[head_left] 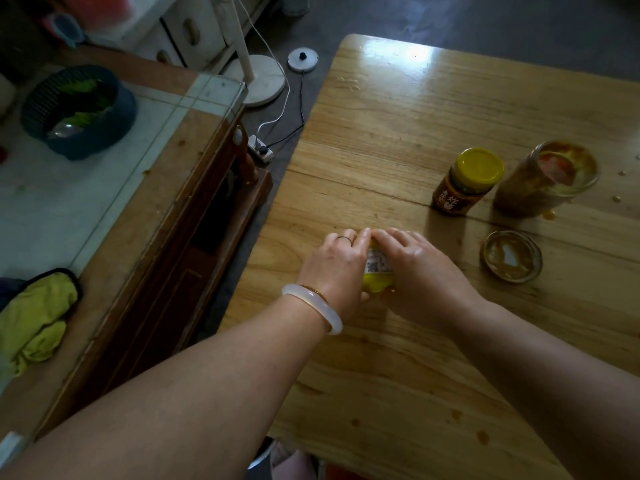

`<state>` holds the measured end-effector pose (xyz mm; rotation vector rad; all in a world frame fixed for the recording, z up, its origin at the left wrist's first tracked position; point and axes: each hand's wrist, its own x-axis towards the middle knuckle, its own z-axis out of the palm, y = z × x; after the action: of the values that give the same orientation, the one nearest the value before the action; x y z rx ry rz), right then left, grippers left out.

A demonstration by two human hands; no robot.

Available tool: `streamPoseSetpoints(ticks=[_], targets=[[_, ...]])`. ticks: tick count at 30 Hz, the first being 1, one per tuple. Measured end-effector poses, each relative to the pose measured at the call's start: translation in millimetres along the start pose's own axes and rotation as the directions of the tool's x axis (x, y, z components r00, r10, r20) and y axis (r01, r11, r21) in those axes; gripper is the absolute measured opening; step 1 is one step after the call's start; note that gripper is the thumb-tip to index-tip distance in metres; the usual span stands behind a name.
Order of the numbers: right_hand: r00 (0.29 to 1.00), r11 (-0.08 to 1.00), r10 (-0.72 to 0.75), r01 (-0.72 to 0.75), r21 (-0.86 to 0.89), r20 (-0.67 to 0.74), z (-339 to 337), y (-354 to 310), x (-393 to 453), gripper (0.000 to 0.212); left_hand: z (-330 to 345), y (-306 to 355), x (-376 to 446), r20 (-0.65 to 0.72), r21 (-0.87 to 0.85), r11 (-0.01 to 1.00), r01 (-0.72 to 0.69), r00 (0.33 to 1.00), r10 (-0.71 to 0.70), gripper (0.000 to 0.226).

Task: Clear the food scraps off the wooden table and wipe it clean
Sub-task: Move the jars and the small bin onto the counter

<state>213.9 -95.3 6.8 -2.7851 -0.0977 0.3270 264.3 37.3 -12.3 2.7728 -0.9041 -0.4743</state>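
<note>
A small yellow jar (378, 275) with a white label lies on its side on the wooden bench (398, 358), its long axis running away from the person. Both hands cup it. The left hand (336, 268), wearing a ring and a pale bangle (311, 306) at the wrist, wraps its fingers round the jar's left side; the right hand (419, 271) curls over its right side, and the fingertips of the two meet at the far end. Both forearms reach in from the near edge.

Beyond the right hand stand a yellow-lidded sauce jar (465, 181) and an open, smeared glass jar (547, 178), just beside each other. A loose lid (512, 257) lies right of the right hand. Sauce drips (457, 414) spot the bench nearer the person.
</note>
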Motion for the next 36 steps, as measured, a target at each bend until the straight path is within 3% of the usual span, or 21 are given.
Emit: streamPoseSetpoints(ticks=[6, 10, 15, 21, 27, 36], targets=[[0.999, 0.995, 0.021, -0.024, 0.092, 0.031, 0.8, 1.7, 5.8, 0.096, 4.4, -3.7, 0.2, 0.033, -0.153, 0.987, 0.057, 0.998, -0.052, 0.098], [0.996, 0.999, -0.025, 0.027, -0.021, 0.08, -5.9, -13.5, 11.1, 0.101, -3.4, -18.8, -11.8, 0.106, -0.314, 0.943, 0.11, 0.991, -0.08, 0.114], [0.985, 0.992, -0.121, 0.126, -0.031, 0.127, -7.9, -61.3, 33.5, 0.095, -16.0, -64.9, -40.8, -0.012, -0.288, 0.95, 0.119, 0.992, -0.128, 0.095], [0.95, 0.958, -0.285, 0.286, 0.012, 0.126, 7.9, -128.2, 78.0, 0.096, -38.4, -127.6, -76.2, -0.144, -0.276, 0.929, 0.246, 0.945, -0.293, 0.092], [0.912, 0.92, -0.388, 0.374, 0.118, 0.133, 36.6, -212.5, 126.8, 0.104, -54.3, -206.5, -112.2, -0.188, -0.234, 0.868, 0.438, 0.855, -0.483, 0.097], [0.975, 0.894, -0.188, 0.122, 0.432, 0.114, 92.9, -318.5, 192.6, 0.092, -45.5, -347.2, -126.6, -0.184, -0.358, 0.616, 0.702, 0.593, -0.783, 0.085]])
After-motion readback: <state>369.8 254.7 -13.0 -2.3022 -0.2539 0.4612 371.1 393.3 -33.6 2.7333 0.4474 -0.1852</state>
